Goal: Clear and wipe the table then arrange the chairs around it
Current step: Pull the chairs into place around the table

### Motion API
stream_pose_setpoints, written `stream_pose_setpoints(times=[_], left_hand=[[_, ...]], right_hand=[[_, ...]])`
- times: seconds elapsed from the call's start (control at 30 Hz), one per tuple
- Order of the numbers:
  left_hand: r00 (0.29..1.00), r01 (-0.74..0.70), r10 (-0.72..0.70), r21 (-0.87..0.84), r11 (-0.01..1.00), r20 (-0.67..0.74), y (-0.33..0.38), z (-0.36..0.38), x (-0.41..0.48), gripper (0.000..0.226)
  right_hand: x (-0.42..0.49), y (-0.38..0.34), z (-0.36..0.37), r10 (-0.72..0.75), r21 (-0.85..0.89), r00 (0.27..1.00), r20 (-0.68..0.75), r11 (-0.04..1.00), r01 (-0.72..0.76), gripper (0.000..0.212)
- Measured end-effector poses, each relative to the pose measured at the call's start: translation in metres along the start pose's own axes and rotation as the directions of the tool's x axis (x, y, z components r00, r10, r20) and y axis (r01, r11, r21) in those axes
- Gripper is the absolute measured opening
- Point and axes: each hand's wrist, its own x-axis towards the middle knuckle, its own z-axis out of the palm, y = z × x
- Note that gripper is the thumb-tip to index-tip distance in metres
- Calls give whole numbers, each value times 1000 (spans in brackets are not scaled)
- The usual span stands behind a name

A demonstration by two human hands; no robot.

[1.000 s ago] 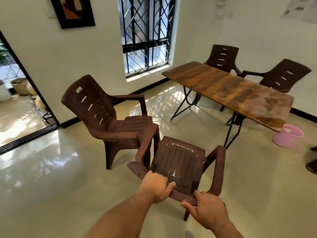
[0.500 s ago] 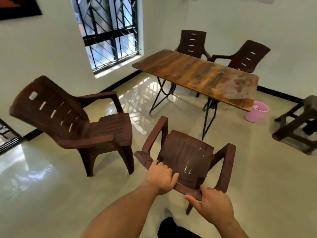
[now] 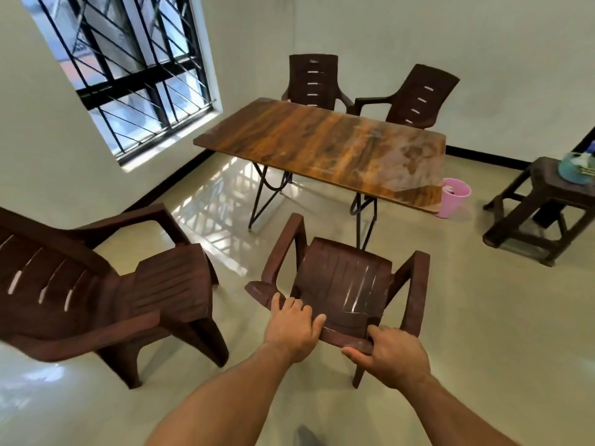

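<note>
Window: black bars, set in the wall on my left.
Left chair: dark brown plastic, slotted back, wide arms; it stands on the pale glossy floor just beside the one I hold.
Held chair: same dark brown plastic, ribbed shiny seat, two squared arms; directly before me, seat turned toward the table, near its front edge but apart from it.
Left hand: my fingers curl over the left end of the backrest's top rim, gripping it.
Right hand: it grips the same rim at the right end, fingers over the top, thumb along the near side.
Table: long wood-grain top, thin black metal legs, mid-room.
Far chair: tucked at the table's far side.
Corner chair: beside it, angled.
Bucket: pink, on the floor by the table's right end.
Stool: brown, well right, carrying a teal thing too blurred to name.
Count: four chairs, one table, one stool, one bucket.
</note>
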Motion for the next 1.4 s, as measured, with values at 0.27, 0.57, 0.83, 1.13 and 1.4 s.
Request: stream_pose_setpoints(times=[0.27, 0.57, 0.83, 1.13, 1.4], left_hand=[[998, 16, -14, 26, 1000, -61, -27, -23, 67, 63], [998, -65, 65, 17, 998, 3, -53, -46, 118, 61], [969, -240, 240, 9, 971, -50, -93, -43, 113, 65], [959, -264, 266, 33, 964, -95, -267, -72, 48, 67], [996, 43, -38, 59, 997, -75, -511, -92, -79, 66]], right_hand=[[100, 6, -10, -47, -18, 999, -11, 999, 47, 81], [162, 10, -17, -16, -4, 1000, 26, 1000, 17, 89], [153, -29, -15, 71, -5, 997, 10, 997, -71, 84], [168, -262, -2, 12, 123, 994, -111, 992, 2, 99], [171, -536, 21, -255, 181, 964, -72, 947, 265, 83]])
